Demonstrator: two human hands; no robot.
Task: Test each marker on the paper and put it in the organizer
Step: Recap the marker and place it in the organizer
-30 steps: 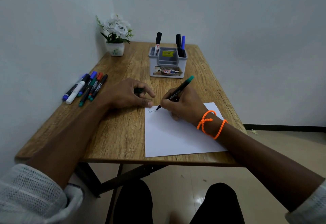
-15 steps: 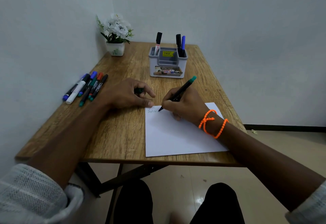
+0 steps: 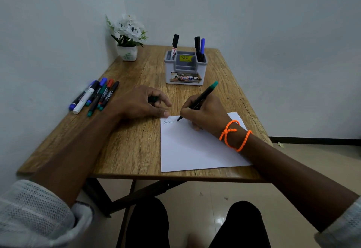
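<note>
Longer zigzag [image 3: 169,122] on paper [image 3: 195,148], right hand [image 3: 205,113] gripping green marker [image 3: 201,98].

White mesh sleeves [image 3: 33,214]; orange bead bracelet [image 3: 233,135]; black trousers [image 3: 148,226].

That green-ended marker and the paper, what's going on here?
A person is testing markers. The right hand holds a black marker with a green end, its tip on the white paper sheet, drawing a zigzag line. The left hand rests beside the sheet, closed on a small green cap. Three markers stand in the grey plastic organizer; several more lie on the wooden table.
</note>
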